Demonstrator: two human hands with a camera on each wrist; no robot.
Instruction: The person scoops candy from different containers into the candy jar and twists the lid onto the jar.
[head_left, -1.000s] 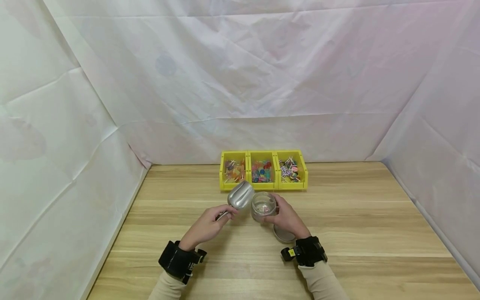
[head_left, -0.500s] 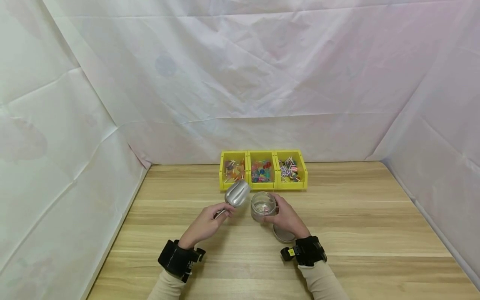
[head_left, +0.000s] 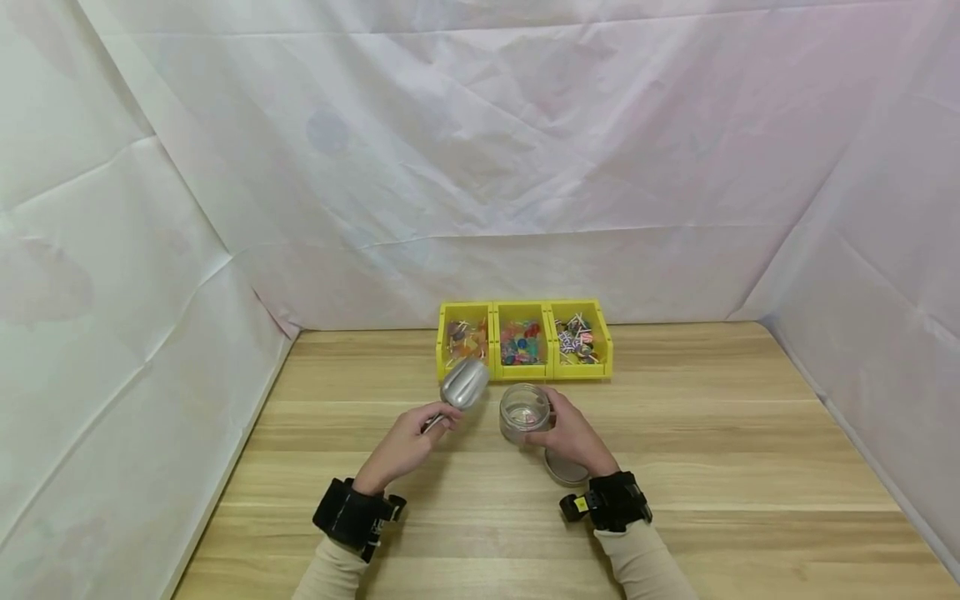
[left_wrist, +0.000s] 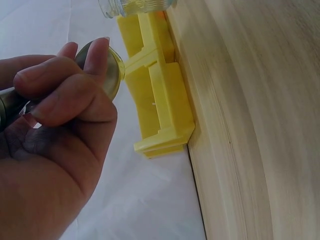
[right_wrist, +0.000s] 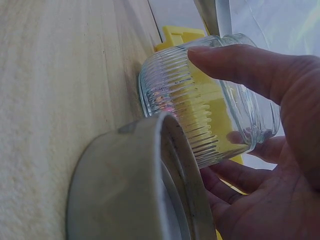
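My left hand (head_left: 407, 440) grips a metal scoop (head_left: 464, 384) by its handle and holds it above the table, just in front of the left yellow bin (head_left: 442, 350). I cannot make out anything in the scoop's bowl. My right hand (head_left: 576, 435) holds a ribbed glass jar (right_wrist: 200, 100) around its side, thumb on one side and fingers on the other. The jar stands upright on the table with its mouth uncovered. Small pink and orange spots show near its bottom; whether they lie inside is unclear. A round metal lid (head_left: 564, 472) lies beneath the right hand, partly covered.
Three joined yellow bins stand at the back by the white cloth wall (head_left: 525, 167). Lollipops fill the left and right bins (head_left: 576, 340); colourful wrapped candies (head_left: 521, 343) lie in the middle one. Cloth walls also bound the wooden table (head_left: 712, 467) on both sides.
My left hand has drawn the scoop a little to the left, away from the jar's mouth. The right hand and the jar have stayed in place.
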